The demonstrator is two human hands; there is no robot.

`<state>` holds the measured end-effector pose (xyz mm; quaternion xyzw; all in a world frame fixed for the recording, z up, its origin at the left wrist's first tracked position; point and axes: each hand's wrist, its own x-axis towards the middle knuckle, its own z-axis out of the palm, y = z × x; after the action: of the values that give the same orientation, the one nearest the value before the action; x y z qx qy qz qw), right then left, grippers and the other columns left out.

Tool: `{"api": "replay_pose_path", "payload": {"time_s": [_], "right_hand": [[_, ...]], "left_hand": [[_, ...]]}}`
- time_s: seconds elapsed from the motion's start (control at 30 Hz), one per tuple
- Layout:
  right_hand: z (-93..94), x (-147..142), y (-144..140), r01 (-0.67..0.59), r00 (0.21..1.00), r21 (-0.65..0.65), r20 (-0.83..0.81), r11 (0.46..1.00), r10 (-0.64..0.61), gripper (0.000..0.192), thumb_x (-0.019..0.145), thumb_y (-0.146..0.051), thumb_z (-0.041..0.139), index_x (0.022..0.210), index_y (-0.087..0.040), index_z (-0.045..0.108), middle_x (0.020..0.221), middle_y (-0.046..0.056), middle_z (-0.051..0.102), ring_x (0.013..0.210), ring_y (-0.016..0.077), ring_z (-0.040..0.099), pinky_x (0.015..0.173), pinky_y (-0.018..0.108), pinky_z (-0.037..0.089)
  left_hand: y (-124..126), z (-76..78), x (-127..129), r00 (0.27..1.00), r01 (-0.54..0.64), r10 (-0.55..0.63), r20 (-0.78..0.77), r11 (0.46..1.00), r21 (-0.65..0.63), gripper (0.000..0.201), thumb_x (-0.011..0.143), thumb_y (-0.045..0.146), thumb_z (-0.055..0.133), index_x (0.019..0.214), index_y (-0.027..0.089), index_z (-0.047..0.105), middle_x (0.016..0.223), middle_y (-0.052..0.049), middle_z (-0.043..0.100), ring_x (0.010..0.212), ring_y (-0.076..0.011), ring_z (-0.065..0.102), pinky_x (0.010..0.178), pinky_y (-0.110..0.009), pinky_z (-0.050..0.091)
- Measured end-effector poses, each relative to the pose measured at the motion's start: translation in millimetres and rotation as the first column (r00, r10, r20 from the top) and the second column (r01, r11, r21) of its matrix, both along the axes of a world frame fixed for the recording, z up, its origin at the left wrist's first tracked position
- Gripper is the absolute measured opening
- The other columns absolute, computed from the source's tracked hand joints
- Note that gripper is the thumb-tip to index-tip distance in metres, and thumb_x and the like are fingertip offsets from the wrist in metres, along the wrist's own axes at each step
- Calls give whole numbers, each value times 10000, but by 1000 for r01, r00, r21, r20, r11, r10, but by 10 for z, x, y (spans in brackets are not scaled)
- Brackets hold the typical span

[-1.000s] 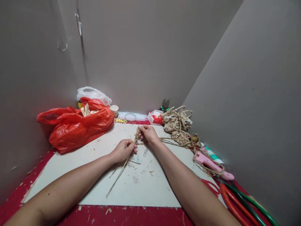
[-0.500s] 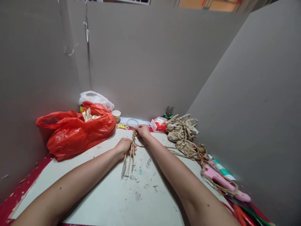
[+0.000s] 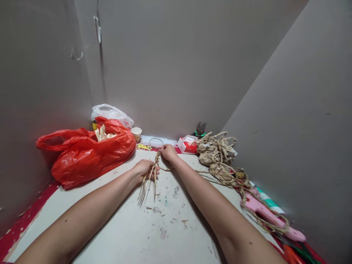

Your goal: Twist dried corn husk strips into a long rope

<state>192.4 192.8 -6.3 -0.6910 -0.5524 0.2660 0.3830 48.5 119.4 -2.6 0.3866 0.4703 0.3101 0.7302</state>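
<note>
Holding: our left hand (image 3: 144, 169) is closed on the loose straw strands (image 3: 147, 185), and our right hand (image 3: 168, 152) pinches the twisted end of the straw braid (image 3: 157, 158) with fingers together.
Place of the braid: it hangs between our two hands, just above the white desk (image 3: 118, 220), near the far wall.
Risk of unravelling: we judge that if the right fingers relax, the twisted part can open again, because the strands look stiff and springy.
Risk of breaking: the strands fan out below the left hand; a hard pull may snap a dry one.
Risk of tangling: a thin strand runs from the braid toward the woven straw pieces (image 3: 217, 154) on the right; pulling may drag them.
Nearby things: the pink glue gun (image 3: 264, 212) lies among the loose cords, and the red plastic bag (image 3: 88, 154) sits at the left, well apart.
</note>
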Motion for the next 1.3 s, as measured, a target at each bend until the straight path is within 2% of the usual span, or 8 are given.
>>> {"api": "replay_pose_path", "payload": {"time_s": [0.13, 0.23, 0.37, 0.47, 0.63, 0.9, 1.13, 1.3], "right_hand": [[132, 35, -290, -65, 997, 5, -29, 998, 65, 211, 765, -168, 573, 572, -177, 487, 408, -54, 474, 348, 52, 378, 360, 161, 262], [200, 5, -567, -204, 977, -90, -88, 975, 196, 266, 800, -282, 568, 567, -162, 521, 427, -17, 536, 344, 73, 449, 340, 167, 304], [179, -3, -811, -441, 883, -223, -279, 869, 377, 295, 754, -356, 646, 582, -132, 560, 495, 33, 617, 396, 99, 548, 332, 160, 354], [132, 45, -868, -538, 785, -238, -491, 809, 377, 230, 712, -313, 700, 683, -134, 560, 582, 33, 653, 437, 89, 570, 339, 141, 371], [102, 76, -883, -518, 756, -220, -569, 827, 323, 234, 668, -227, 726, 754, -158, 520, 581, 20, 654, 451, 98, 575, 345, 142, 397], [65, 178, -839, -589, 699, -205, -613, 782, 367, 71, 683, -140, 647, 684, -119, 580, 607, 21, 644, 373, 36, 453, 324, 127, 371], [135, 157, -884, -565, 727, -246, -599, 788, 334, 79, 754, -173, 593, 702, -141, 543, 679, 61, 672, 525, 106, 596, 374, 151, 431], [122, 149, -872, -568, 733, -221, -574, 793, 365, 68, 773, -197, 575, 731, -150, 549, 570, -4, 604, 336, 26, 364, 285, 123, 206]], "left_hand": [[20, 11, -49, 999, 33, -32, 27, 999, -24, 187, 836, 102, 386, 733, 75, 540, 583, -70, 611, 478, -95, 581, 485, -191, 502], [30, 18, -64, 996, 74, -72, 56, 997, -18, 185, 849, 124, 407, 744, 72, 549, 614, -70, 623, 497, -95, 601, 493, -179, 511], [34, 26, -76, 990, 127, -130, 57, 991, 43, 133, 844, 164, 473, 758, 94, 547, 618, -65, 631, 493, -98, 605, 456, -164, 491], [51, 18, -75, 984, 176, -177, -4, 979, 104, 119, 835, 169, 490, 730, 119, 515, 559, -46, 609, 444, -96, 574, 415, -167, 463], [82, 5, -53, 967, 249, -236, -91, 952, 178, 140, 849, 215, 485, 738, 132, 503, 538, -36, 598, 449, -96, 570, 395, -156, 436], [94, 6, -59, 942, 322, -288, -171, 919, 229, 181, 830, 270, 525, 726, 122, 509, 588, -32, 613, 390, -72, 524, 349, -148, 377], [104, 37, -112, 915, 402, -380, -137, 887, 227, 203, 781, 297, 600, 727, 115, 529, 654, -47, 623, 459, -85, 553, 382, -170, 423], [140, 11, -138, 901, 433, -422, -100, 871, 230, 240, 756, 327, 636, 772, 108, 539, 709, -77, 646, 474, -85, 561, 380, -162, 407]]}}
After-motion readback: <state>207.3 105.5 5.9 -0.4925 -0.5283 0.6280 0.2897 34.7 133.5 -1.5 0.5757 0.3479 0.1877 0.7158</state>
